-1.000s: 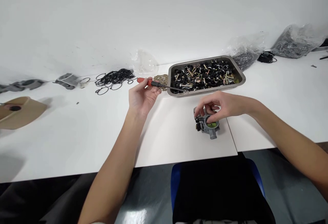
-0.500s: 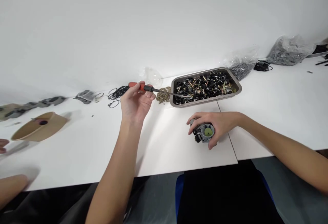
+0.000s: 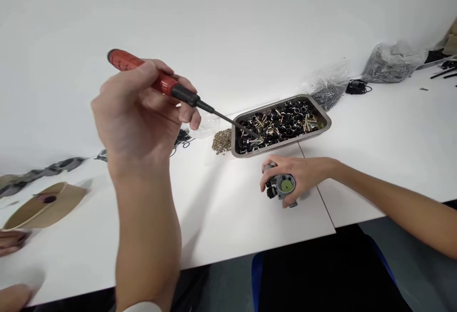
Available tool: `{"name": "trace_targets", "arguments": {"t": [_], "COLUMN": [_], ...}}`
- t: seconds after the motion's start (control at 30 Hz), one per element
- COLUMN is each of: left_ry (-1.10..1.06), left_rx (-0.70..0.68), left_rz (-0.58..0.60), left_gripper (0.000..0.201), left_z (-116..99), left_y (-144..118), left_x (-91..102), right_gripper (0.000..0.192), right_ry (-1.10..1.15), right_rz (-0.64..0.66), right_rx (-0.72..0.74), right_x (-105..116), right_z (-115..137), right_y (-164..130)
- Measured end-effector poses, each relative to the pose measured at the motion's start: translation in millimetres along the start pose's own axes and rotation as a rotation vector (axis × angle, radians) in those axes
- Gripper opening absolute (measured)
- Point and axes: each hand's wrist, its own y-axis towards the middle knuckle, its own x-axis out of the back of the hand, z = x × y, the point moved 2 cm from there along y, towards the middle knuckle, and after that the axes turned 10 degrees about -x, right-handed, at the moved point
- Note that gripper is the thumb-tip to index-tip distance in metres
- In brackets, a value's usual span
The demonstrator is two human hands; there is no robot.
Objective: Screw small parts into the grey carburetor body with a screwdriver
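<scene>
Left hand (image 3: 137, 112), raised at 10 o'clock, fingers curled tight round the red-handled screwdriver with black collar and thin steel shaft (image 3: 160, 82). Long axis runs handle at 10 o'clock down to tip at 4 o'clock, tip over the near-left corner of the metal tray of small black and brass parts (image 3: 323, 117). At 3 o'clock, right hand (image 3: 303, 176) wraps the small grey cast-metal carburettor body with green disc (image 3: 283, 188) on the white table (image 3: 232, 217), disc facing the camera. Step, judged: picking a part with the tip. Next move needs a steady tip.
</scene>
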Motion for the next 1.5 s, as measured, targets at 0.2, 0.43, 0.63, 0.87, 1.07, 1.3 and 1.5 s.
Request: {"name": "trace_targets", "arguments": {"t": [0.2, 0.43, 0.63, 0.87, 1.07, 1.3, 1.5], "left_ry": [0.075, -0.002, -0.063, -0.045, -0.035, -0.003, -0.067], "left_rx": [-0.030, -0.057, -0.001, 0.004, 0.001, 0.008, -0.079], "left_rz": [0.202, 0.319, 0.406, 0.466, 0.459, 0.521, 0.603], "left_gripper": [0.021, 0.009, 0.010, 0.009, 0.016, 0.012, 0.019], "left_z": [-11.2, -3.2, 8.2, 11.8, 15.2, 17.1, 11.9], "left_y": [-21.5, -34.2, -46.7, -50.0, -47.8, -50.1, -52.2], "left_x": [-12.1, -31.2, -46.0, -51.5, -48.8, -51.3, -48.0], "right_gripper": [0.042, 0.041, 0.040, 0.040, 0.041, 0.041, 0.040], "right_ry": [0.007, 0.037, 0.045, 0.027, 0.028, 0.002, 0.003], "right_rz": [0.018, 0.025, 0.026, -0.005, -0.001, -0.014, -0.002], "right_rx": [0.030, 0.073, 0.051, 0.106, 0.098, 0.114, 0.089], "right_x": [0.3, 1.2, 0.7, 0.5, -0.3, 0.1, 1.3], "right_z": [-0.8, -0.6, -2.5, -3.9, -4.4, -3.6, -2.1], "right_y": [1.5, 1.6, 1.4, 2.4, 2.0, 3.1, 2.8]}}
